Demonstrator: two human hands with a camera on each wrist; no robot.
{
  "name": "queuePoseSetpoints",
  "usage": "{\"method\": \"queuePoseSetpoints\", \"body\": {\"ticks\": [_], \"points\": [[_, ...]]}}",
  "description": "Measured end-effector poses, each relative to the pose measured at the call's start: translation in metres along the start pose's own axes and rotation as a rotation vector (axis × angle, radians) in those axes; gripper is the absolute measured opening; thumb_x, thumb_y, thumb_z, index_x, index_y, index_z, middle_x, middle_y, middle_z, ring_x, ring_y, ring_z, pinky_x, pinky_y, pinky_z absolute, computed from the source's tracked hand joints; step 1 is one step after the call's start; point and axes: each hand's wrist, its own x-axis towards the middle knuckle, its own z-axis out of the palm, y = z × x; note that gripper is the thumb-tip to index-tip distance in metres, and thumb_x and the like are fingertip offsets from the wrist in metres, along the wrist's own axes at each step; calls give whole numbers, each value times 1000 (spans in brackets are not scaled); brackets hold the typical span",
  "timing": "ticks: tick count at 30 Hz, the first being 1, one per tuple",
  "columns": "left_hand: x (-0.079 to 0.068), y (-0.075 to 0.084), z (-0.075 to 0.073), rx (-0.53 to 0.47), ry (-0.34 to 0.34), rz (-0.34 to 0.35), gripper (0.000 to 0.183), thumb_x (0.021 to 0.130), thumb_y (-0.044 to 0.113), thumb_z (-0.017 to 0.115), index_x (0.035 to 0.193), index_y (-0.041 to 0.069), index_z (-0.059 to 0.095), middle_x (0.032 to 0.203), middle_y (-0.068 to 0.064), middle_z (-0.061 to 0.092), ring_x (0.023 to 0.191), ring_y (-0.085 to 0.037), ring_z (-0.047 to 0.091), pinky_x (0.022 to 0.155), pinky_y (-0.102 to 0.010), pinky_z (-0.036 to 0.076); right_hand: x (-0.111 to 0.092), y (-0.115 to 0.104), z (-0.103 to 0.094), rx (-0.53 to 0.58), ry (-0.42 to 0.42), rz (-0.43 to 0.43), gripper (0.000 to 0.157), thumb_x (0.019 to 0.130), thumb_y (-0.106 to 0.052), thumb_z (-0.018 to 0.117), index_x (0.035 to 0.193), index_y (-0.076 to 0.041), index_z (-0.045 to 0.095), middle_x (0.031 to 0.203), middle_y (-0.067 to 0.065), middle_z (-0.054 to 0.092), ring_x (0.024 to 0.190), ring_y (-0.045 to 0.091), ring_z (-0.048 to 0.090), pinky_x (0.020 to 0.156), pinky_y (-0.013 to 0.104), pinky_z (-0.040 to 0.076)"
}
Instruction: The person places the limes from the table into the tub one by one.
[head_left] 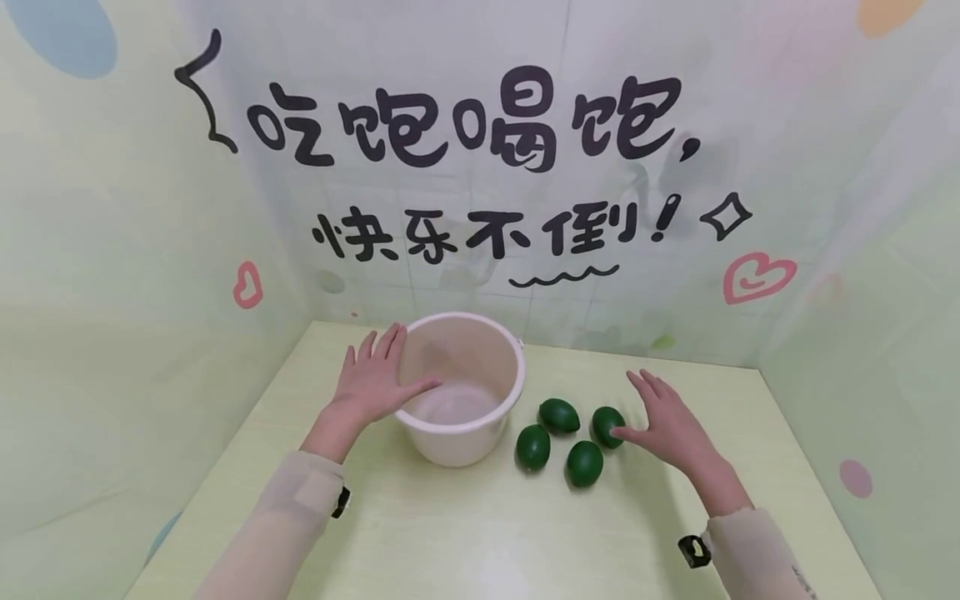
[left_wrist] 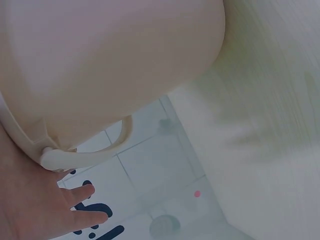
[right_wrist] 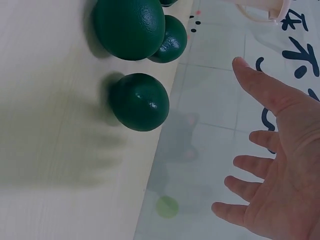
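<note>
Both outspread, the left hand (head_left: 371, 381) flanked one bucket (head_left: 456, 447) at nine o'clock, the right hand (head_left: 672, 428) four green fruits (head_left: 585, 463) at three.

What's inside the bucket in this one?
In the head view, the bucket shows only its pale inner wall and part of its bottom. The left hand covers some of the left side; the front rim hides the near inner wall.

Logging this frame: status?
Left hand at round pale plastic bucket. Right hand open, clear of four glossy green oval fruits. Fruits outside bucket; no visible obstruction.
</note>
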Motion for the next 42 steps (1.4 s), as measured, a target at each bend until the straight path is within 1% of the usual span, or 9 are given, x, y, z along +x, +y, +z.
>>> {"method": "queuePoseSetpoints", "body": {"ticks": [5, 10, 14, 21, 26, 32, 42], "points": [[0, 0, 1, 21, -6, 1, 113, 84, 82, 45, 161, 7, 11, 168, -15, 14, 152, -48, 13, 119, -71, 13, -2, 0, 5, 9, -9, 5, 94, 82, -37, 79, 153, 2, 30, 157, 32, 28, 142, 52, 29, 108, 69, 36], [1, 1, 1, 10, -2, 4, 112, 84, 81, 46, 161, 7, 12, 168, -15, 14, 152, -48, 13, 119, -71, 11, -2, 3, 10, 7, -8, 3, 93, 83, -36, 79, 153, 1, 31, 157, 31, 29, 141, 52, 30, 107, 69, 38], [3, 3, 0, 12, -2, 8, 112, 84, 80, 47, 160, 7, 13, 168, -15, 14, 152, -48, 14, 119, -72, 11, -2, 5, 13, 12, -2, 6, 92, 83, -35, 79, 153, 1, 31, 157, 31, 29, 141, 52, 31, 106, 68, 39], [4, 3, 1, 27, -6, 16, 116, 82, 85, 44, 160, 6, 14, 167, -16, 16, 151, -49, 14, 118, -73, 11, -2, 8, 20, 19, 4, 13, 90, 83, -35, 79, 152, 1, 34, 154, 31, 34, 139, 52, 35, 105, 67, 41], [7, 0, 3, 27, -8, 19, 115, 82, 85, 44, 160, 6, 12, 168, -15, 14, 151, -48, 13, 118, -73, 11, -1, 9, 22, 26, 16, 18, 87, 84, -35, 79, 151, 1, 36, 153, 30, 37, 138, 51, 38, 104, 66, 42], [7, 1, 3, 7, 2, 39, 116, 82, 85, 43, 160, 5, 12, 167, -16, 15, 151, -49, 14, 117, -74, 12, -1, 11, 23, 30, 20, 35, 84, 84, -33, 79, 149, 1, 39, 151, 31, 39, 136, 52, 41, 103, 66, 43], [4, 2, 2, 8, 1, 35, 114, 84, 84, 42, 160, 3, 13, 167, -18, 14, 150, -50, 14, 117, -74, 13, 2, 21, 35, 77, 12, 55, 82, 86, -31, 78, 150, 0, 38, 151, 30, 39, 135, 51, 43, 104, 64, 43]]}}
